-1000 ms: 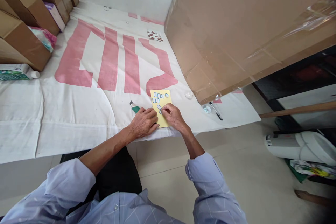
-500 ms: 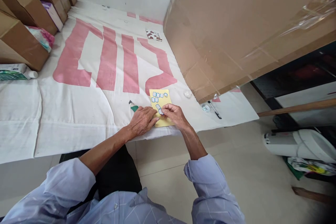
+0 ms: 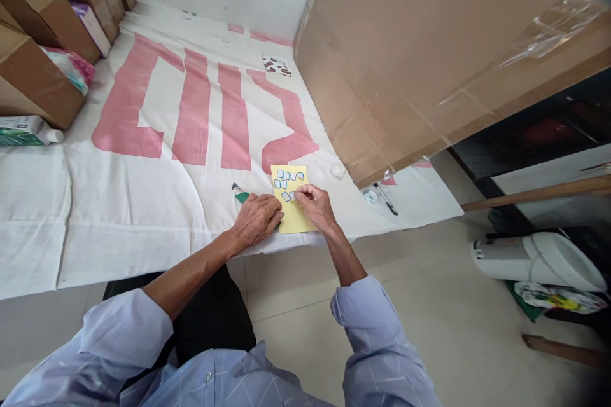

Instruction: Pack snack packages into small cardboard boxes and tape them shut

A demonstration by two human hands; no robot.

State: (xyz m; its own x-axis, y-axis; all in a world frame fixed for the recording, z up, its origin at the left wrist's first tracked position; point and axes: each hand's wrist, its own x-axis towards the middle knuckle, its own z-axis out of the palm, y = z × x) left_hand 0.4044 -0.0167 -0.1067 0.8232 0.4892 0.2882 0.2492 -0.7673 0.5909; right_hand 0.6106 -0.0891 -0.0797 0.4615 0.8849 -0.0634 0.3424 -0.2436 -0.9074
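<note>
A yellow card (image 3: 296, 221) lies near the table's front edge, with several small white paper pieces with blue edges (image 3: 283, 184) in its upper half. My right hand (image 3: 315, 203) is over the card's right side, thumb and fingertips pinched on a small white paper piece (image 3: 293, 195), partly covered by the fingers. Beside the card's left edge rests my left hand (image 3: 259, 217), fingers curled over a green tube (image 3: 241, 196). The tube's dark tip and white band stick out at the upper left; most of it is hidden under the hand.
A big cardboard box (image 3: 405, 63) stands at the right. Near its lower corner are a clear round piece (image 3: 338, 170), a small round lid (image 3: 370, 196) and a black pen (image 3: 386, 199). Brown boxes (image 3: 41, 76) line the left; a patterned packet (image 3: 276, 65) lies at the back.
My right hand has moved slightly up the card with the pinched paper piece. My left fingers have drawn back from the card's surface to its left edge. The view has shifted a little.
</note>
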